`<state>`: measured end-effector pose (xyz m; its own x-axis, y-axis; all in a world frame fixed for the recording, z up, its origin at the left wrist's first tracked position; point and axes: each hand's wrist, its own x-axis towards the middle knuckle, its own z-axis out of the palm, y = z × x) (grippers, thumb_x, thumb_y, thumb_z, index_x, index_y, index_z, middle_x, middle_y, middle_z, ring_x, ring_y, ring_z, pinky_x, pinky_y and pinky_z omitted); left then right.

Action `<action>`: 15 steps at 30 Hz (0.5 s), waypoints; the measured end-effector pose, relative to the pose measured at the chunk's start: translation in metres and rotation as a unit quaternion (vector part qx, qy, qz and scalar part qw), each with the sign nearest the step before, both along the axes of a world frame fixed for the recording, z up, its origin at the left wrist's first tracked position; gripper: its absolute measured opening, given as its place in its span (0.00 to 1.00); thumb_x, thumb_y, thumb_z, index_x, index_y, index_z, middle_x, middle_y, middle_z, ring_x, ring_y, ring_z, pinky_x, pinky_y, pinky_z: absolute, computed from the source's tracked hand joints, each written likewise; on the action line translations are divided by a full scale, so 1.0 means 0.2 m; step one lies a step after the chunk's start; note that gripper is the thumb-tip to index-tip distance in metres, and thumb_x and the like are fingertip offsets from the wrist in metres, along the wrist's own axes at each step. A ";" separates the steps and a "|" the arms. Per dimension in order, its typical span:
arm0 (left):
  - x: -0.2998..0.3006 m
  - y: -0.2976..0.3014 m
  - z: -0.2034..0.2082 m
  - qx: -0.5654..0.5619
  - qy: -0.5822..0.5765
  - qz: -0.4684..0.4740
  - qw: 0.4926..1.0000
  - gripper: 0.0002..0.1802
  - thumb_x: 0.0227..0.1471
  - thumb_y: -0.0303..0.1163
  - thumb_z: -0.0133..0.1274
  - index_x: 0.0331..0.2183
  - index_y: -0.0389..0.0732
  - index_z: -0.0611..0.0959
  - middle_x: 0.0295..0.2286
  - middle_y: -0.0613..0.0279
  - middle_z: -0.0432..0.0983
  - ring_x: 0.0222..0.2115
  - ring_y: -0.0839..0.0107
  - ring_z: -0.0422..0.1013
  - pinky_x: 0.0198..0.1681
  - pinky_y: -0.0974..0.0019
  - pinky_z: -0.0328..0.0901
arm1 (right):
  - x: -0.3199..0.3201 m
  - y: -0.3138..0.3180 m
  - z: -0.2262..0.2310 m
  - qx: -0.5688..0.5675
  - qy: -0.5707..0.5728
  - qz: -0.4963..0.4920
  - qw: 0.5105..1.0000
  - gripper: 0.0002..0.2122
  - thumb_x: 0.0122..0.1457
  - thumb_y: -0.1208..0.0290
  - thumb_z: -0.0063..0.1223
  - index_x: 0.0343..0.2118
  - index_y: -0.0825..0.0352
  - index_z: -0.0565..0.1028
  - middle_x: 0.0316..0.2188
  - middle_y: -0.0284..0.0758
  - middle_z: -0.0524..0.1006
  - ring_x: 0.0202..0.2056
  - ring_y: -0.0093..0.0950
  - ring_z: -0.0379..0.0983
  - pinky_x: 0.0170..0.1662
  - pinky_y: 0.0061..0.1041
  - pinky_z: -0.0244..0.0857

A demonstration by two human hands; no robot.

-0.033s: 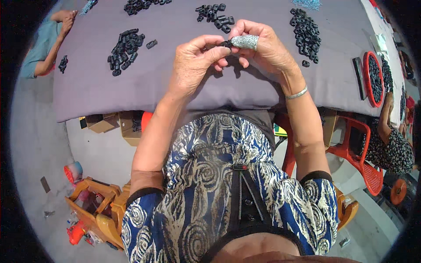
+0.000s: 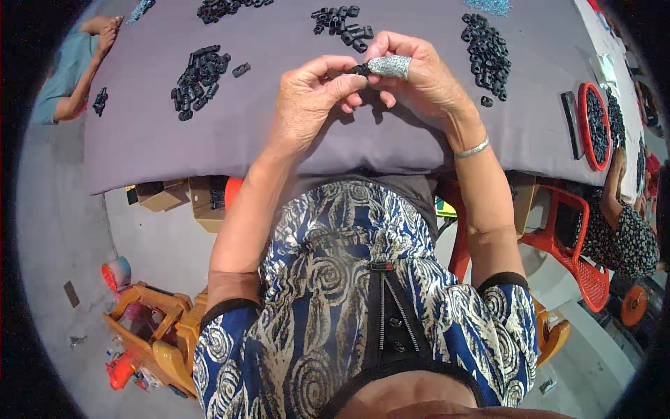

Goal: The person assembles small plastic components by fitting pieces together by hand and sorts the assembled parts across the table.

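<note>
Over the table, my left hand and my right hand meet fingertip to fingertip. Both are closed in a pinch on a small black plastic part, mostly covered by the fingers. A grey speckled sleeve wraps my right thumb. Just beyond my hands lies a small pile of black plastic parts. To the left there is a larger pile of similar short tubular parts, with a single black part beside it. Another dense black pile lies to the right of my right hand.
A grey cloth covers the table. Toward its right edge stands a red basket of black parts, near a person's arm. Another person's arm rests at the far left. A red chair and wooden chair flank me.
</note>
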<state>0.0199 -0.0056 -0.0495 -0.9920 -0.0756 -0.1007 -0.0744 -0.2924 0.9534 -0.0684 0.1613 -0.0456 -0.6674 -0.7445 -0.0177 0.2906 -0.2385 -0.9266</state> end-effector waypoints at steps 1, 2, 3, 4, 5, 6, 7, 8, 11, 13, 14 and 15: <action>0.00 0.00 0.00 0.001 0.000 0.000 1.000 0.14 0.48 0.25 0.58 0.39 0.30 0.79 0.25 0.60 0.76 0.22 0.78 0.72 0.23 0.77 0.68 | 0.00 0.00 0.00 -0.002 -0.002 0.003 1.000 0.05 0.55 0.73 0.53 0.30 0.69 0.73 0.24 0.31 0.73 0.22 0.17 0.70 0.22 0.15 0.67; 0.00 0.00 -0.01 -0.005 0.002 -0.004 1.000 0.14 0.49 0.25 0.58 0.39 0.30 0.78 0.25 0.60 0.76 0.22 0.78 0.72 0.24 0.77 0.68 | 0.00 0.00 0.00 -0.001 -0.002 0.004 1.000 0.05 0.55 0.73 0.53 0.30 0.69 0.73 0.24 0.31 0.73 0.22 0.17 0.70 0.22 0.15 0.67; 0.00 -0.01 -0.01 -0.010 0.005 -0.008 1.000 0.15 0.49 0.25 0.58 0.40 0.31 0.78 0.25 0.60 0.76 0.22 0.78 0.72 0.24 0.76 0.68 | 0.00 0.00 0.00 0.008 0.006 0.010 1.000 0.05 0.55 0.73 0.53 0.29 0.69 0.73 0.23 0.31 0.73 0.22 0.17 0.70 0.21 0.15 0.67; 0.00 -0.01 -0.01 -0.010 0.004 -0.008 1.000 0.15 0.49 0.25 0.58 0.40 0.31 0.78 0.25 0.60 0.76 0.22 0.78 0.72 0.24 0.76 0.68 | -0.01 0.01 0.00 0.018 0.014 0.016 1.000 0.05 0.54 0.73 0.54 0.29 0.69 0.73 0.23 0.31 0.73 0.22 0.17 0.70 0.21 0.15 0.67; 0.00 -0.01 -0.01 -0.005 -0.004 -0.015 1.000 0.15 0.49 0.25 0.58 0.40 0.30 0.78 0.25 0.60 0.76 0.22 0.78 0.72 0.24 0.76 0.68 | -0.01 0.01 -0.01 0.019 0.013 0.016 1.000 0.05 0.54 0.73 0.54 0.29 0.69 0.73 0.23 0.31 0.73 0.22 0.17 0.70 0.21 0.15 0.67; 0.00 -0.01 -0.01 -0.002 -0.012 -0.022 1.000 0.15 0.49 0.26 0.58 0.40 0.30 0.78 0.25 0.59 0.76 0.22 0.78 0.72 0.24 0.76 0.68 | -0.02 0.01 -0.01 0.021 0.013 0.022 0.999 0.05 0.54 0.72 0.54 0.29 0.69 0.73 0.23 0.31 0.73 0.22 0.17 0.70 0.21 0.16 0.67; -0.01 -0.02 -0.02 -0.001 -0.012 -0.022 1.000 0.15 0.49 0.26 0.58 0.40 0.30 0.78 0.25 0.59 0.76 0.22 0.78 0.72 0.24 0.76 0.68 | -0.02 0.01 -0.01 0.024 0.012 0.027 0.999 0.05 0.54 0.72 0.54 0.29 0.68 0.73 0.23 0.30 0.73 0.22 0.17 0.69 0.21 0.16 0.67; -0.01 -0.02 -0.02 0.002 -0.014 -0.033 0.999 0.15 0.49 0.26 0.57 0.41 0.30 0.78 0.25 0.59 0.76 0.22 0.77 0.72 0.24 0.75 0.69 | -0.02 0.01 -0.01 0.025 0.012 0.028 0.999 0.05 0.54 0.72 0.54 0.29 0.68 0.73 0.23 0.30 0.73 0.22 0.17 0.69 0.21 0.16 0.67; -0.01 -0.02 -0.02 0.005 -0.017 -0.049 0.999 0.15 0.50 0.26 0.57 0.41 0.30 0.77 0.26 0.59 0.77 0.22 0.77 0.72 0.24 0.75 0.69 | -0.02 0.02 0.00 0.039 0.016 0.027 0.999 0.05 0.55 0.72 0.54 0.29 0.68 0.72 0.23 0.30 0.73 0.22 0.17 0.69 0.22 0.15 0.66; -0.01 -0.02 -0.03 0.005 -0.019 -0.055 0.998 0.15 0.51 0.27 0.56 0.41 0.30 0.77 0.26 0.58 0.77 0.21 0.76 0.72 0.24 0.74 0.69 | -0.01 0.03 0.01 0.074 0.077 0.025 0.994 0.05 0.56 0.71 0.52 0.29 0.68 0.71 0.23 0.29 0.73 0.21 0.15 0.68 0.23 0.14 0.64; -0.01 -0.02 -0.04 0.018 -0.023 -0.059 0.998 0.15 0.51 0.27 0.56 0.41 0.30 0.77 0.26 0.58 0.77 0.21 0.76 0.73 0.24 0.74 0.69 | -0.01 0.03 0.02 0.074 0.076 0.025 0.994 0.05 0.56 0.71 0.52 0.29 0.68 0.71 0.23 0.29 0.73 0.21 0.15 0.68 0.23 0.14 0.64; -0.01 -0.02 -0.05 0.032 -0.027 -0.065 0.997 0.14 0.52 0.27 0.55 0.41 0.30 0.78 0.26 0.58 0.77 0.21 0.76 0.73 0.24 0.74 0.69 | 0.00 0.03 0.04 0.098 0.103 0.027 0.989 0.06 0.56 0.71 0.52 0.29 0.68 0.71 0.22 0.28 0.72 0.21 0.15 0.67 0.23 0.14 0.63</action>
